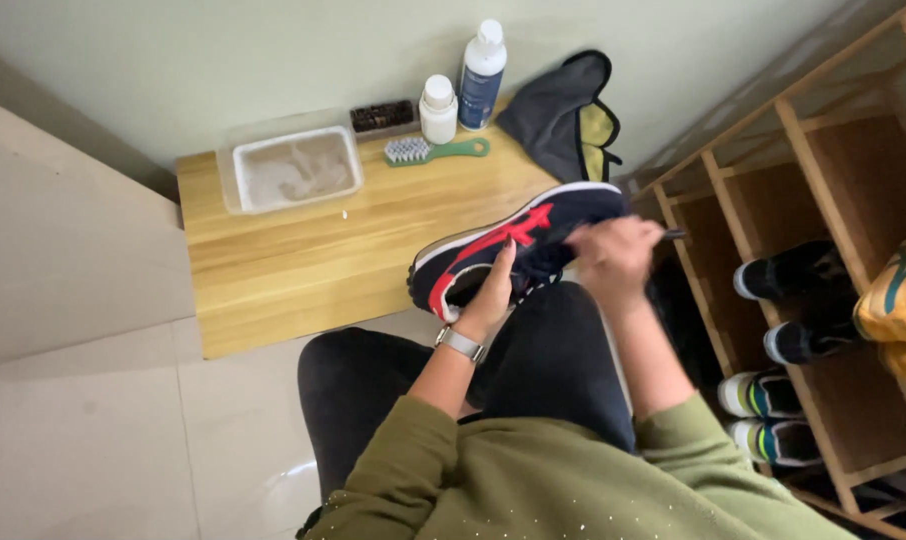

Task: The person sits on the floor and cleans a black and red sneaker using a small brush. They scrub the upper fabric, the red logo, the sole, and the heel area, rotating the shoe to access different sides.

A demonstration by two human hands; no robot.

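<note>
Navy sneaker with red stripes and white sole [518, 245] sits in our grip above our lap, just past the near edge of the low wooden tabletop [303, 255]. Our left hand [491, 295] cups its heel, fingers wrapped around the collar. Our right hand [613, 255] is clenched over the laces near the toe, pinching a thin dark end. On the tabletop rest a clear plastic tub of cloudy water [293, 168], a green-handled brush [433, 151], a small white bottle [438, 108] and a taller blue-and-white bottle [482, 75]. A wooden shoe rack [773, 180] stands at our right.
</note>
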